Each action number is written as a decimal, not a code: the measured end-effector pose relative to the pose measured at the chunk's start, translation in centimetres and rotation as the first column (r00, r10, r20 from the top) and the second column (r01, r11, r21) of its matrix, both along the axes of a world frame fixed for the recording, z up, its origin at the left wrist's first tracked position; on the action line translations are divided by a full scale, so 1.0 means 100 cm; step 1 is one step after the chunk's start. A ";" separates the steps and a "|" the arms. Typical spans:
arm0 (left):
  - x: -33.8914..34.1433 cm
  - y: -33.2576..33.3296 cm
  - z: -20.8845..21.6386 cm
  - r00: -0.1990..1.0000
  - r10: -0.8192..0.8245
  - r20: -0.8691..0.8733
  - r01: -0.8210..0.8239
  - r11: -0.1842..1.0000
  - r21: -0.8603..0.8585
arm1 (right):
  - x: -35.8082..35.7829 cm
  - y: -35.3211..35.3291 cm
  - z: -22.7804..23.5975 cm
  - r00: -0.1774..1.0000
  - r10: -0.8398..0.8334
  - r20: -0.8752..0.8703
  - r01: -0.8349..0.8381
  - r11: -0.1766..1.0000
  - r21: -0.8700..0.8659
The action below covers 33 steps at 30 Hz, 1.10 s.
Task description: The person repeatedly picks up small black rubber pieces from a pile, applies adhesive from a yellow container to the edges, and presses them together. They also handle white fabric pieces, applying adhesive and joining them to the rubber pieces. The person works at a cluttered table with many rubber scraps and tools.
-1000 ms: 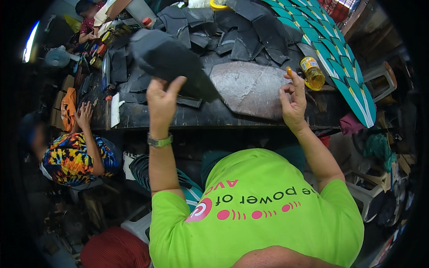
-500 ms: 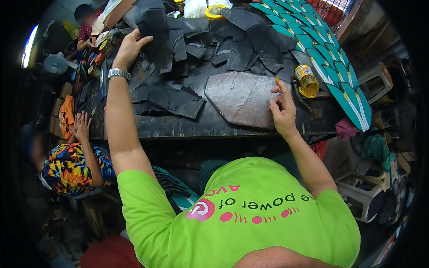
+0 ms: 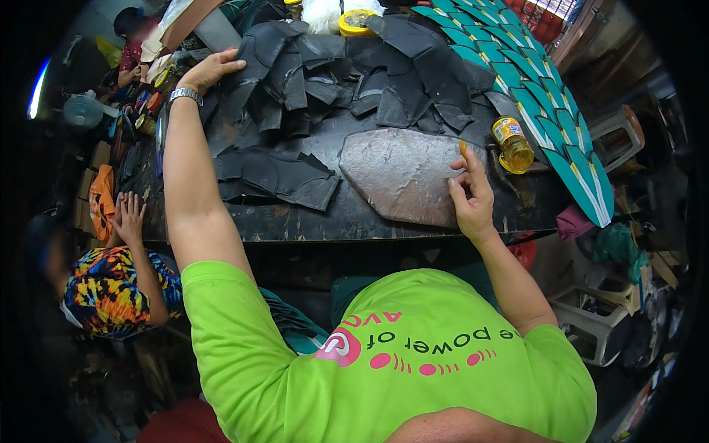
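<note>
My left hand (image 3: 210, 71), with a metal watch on its wrist, is at the left edge of a pile of black cut pieces (image 3: 417, 59), apparently leather or synthetic sheet. Its thumb and fingers close on the edge of one black piece (image 3: 262, 48); the fingertips are partly hidden. Over the right end of a flat grey-brown slab (image 3: 399, 177), my right hand (image 3: 473, 199) holds its index finger out, with yellow-orange paste on the tip. Its other fingers are bent, and nothing shows in them. Close by is a glass jar (image 3: 513, 140) of yellow-amber stuff.
More black pieces (image 3: 281, 177) lie left of the slab on the dark table (image 3: 332, 231). Overlapping teal sole-shaped pieces (image 3: 561, 140) with white strips line the right side. A yellow-rimmed tub (image 3: 357, 22) stands at the back. Another person (image 3: 122, 288) sits at the left.
My left hand has shifted left and slightly down, and the black piece beside it lies lower on the pile. The right hand keeps nearly the same pose over the slab.
</note>
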State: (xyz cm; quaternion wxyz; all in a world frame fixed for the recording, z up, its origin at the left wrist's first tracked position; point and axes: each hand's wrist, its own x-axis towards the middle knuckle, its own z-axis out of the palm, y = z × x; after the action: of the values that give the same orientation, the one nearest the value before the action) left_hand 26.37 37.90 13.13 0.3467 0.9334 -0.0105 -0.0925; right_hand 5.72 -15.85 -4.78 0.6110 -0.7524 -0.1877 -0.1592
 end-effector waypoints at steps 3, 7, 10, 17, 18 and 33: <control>0.002 0.015 -0.007 0.984 0.121 0.131 -0.141 0.978 0.152 | -0.001 -0.002 0.001 1.000 0.021 -0.013 -0.021 0.999 -0.050; -0.024 0.017 -0.021 0.870 0.102 0.482 -0.363 0.794 0.487 | -0.001 -0.002 0.000 1.000 0.025 -0.011 -0.026 0.998 -0.065; -0.067 -0.005 -0.032 0.784 0.082 0.615 -0.388 0.839 0.382 | -0.001 -0.001 0.000 1.000 0.029 -0.002 -0.029 0.998 -0.048; -0.242 -0.106 -0.096 0.783 0.413 0.466 -0.501 0.862 0.078 | -0.001 0.001 -0.001 1.000 0.021 -0.013 -0.022 0.998 -0.053; -0.259 -0.119 -0.106 0.784 0.477 0.398 -0.568 0.810 0.149 | -0.001 0.000 -0.001 0.999 0.038 -0.003 -0.038 0.997 -0.068; -0.266 -0.167 -0.164 0.604 0.781 0.156 -0.544 0.548 -0.635 | -0.032 -0.031 0.036 0.994 0.068 0.083 -0.040 0.952 -0.303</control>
State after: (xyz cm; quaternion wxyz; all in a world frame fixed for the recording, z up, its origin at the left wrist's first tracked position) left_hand -0.26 21.23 -3.26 0.5850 0.7251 0.2532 0.2608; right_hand 2.55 -18.96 -1.15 0.4841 -0.8230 -0.2585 -0.1468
